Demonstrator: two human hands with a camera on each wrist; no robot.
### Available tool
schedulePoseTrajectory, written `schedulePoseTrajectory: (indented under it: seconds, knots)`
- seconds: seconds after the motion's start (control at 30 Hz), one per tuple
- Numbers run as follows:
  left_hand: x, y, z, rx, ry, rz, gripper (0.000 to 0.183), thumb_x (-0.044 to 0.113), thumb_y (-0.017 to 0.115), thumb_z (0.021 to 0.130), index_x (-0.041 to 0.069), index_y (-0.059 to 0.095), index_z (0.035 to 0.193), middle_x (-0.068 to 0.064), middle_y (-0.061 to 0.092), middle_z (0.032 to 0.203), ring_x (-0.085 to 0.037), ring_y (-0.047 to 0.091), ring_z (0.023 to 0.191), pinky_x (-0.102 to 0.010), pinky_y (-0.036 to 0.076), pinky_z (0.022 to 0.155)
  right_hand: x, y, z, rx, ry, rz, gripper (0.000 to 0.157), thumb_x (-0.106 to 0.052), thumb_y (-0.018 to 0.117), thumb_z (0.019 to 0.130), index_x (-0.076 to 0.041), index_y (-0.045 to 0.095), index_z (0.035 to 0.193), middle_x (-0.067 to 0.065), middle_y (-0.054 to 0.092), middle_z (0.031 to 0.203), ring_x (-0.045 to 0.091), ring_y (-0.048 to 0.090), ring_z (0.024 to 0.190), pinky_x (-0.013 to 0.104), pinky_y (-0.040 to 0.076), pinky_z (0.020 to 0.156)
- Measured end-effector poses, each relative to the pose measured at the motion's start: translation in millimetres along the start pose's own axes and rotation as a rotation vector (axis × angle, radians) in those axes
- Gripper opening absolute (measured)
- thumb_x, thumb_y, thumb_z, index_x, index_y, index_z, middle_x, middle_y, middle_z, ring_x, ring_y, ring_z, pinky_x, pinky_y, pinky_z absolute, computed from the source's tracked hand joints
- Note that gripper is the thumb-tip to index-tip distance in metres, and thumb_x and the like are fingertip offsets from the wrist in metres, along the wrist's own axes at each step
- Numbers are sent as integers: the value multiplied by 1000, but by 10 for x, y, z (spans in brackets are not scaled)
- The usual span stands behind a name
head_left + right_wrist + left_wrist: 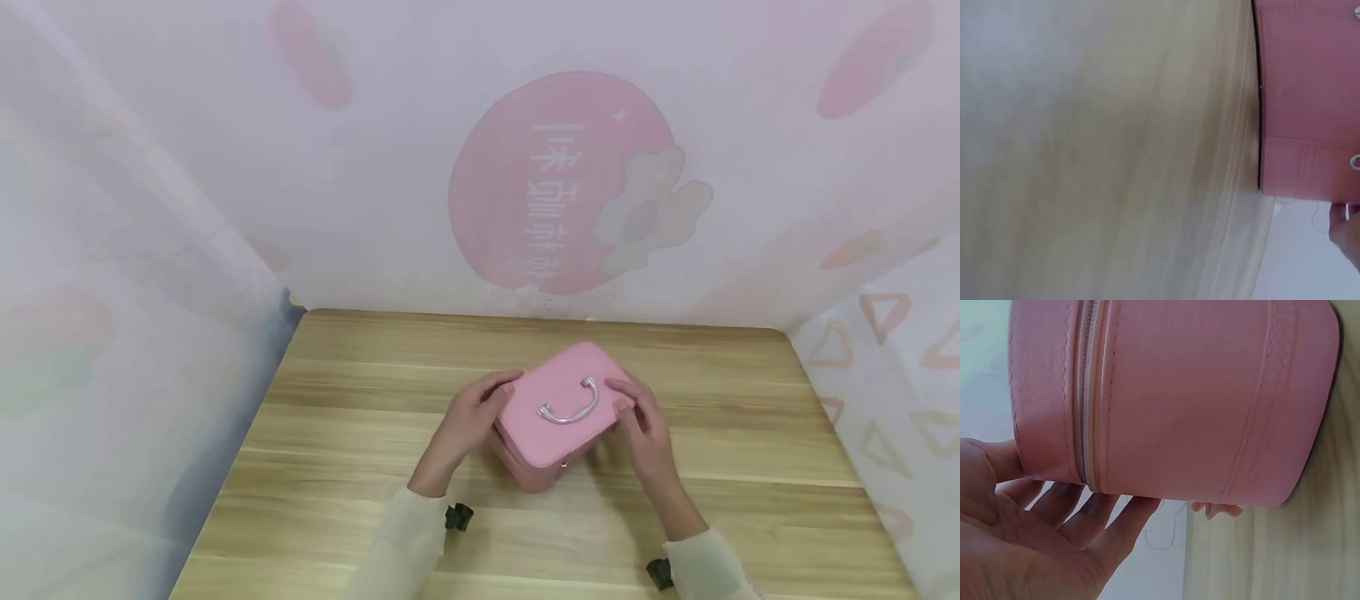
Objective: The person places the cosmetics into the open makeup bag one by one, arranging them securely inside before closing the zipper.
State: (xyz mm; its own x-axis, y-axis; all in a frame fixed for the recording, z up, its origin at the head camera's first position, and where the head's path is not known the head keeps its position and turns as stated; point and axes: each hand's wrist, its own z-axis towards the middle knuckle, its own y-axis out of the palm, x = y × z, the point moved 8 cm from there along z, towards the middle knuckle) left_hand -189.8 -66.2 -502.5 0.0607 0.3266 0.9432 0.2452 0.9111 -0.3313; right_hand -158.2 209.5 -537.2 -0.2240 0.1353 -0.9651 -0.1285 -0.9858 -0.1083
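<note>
A pink zippered case (551, 392) stands at an angle on the wooden table, its lid down and a curved silver handle (592, 392) on top. My left hand (468, 417) grips its left corner, thumb at the lid's edge; in the left wrist view the other fingers (1122, 531) reach round the far side, beside the zipper (1090, 394). At the right corner my right hand (647, 429) holds the case, thumb against the lid's edge. The right wrist view catches only part of that hand (1349, 234), below a metal ring (1355, 162) on the case's side.
The wood-grain table (337, 467) spreads around the case. Pale printed curtains (375, 208) stand behind it and along both sides. A black clip-like piece (459, 517) sits by the left wrist, another black piece (660, 573) by the right.
</note>
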Motion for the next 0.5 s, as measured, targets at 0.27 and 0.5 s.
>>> schedulePoseTrajectory:
  seconds: [0.27,0.5]
  knots:
    - [-23,-84,134,55,-11,11,35,28,57,114,16,70,144,-8,71,147,-33,64,140,-55,52,119,-15,56,-117,56,84,-61,32,-9,57,112,-4,67,143,10,43,169,22,39,157,9,36,121]
    - [-42,-126,232,95,-16,16,36,30,59,114,14,69,144,-8,72,145,-33,65,140,-54,52,119,-67,101,-189,93,73,-92,33,-9,60,111,-7,67,143,8,43,168,24,40,155,9,39,118]
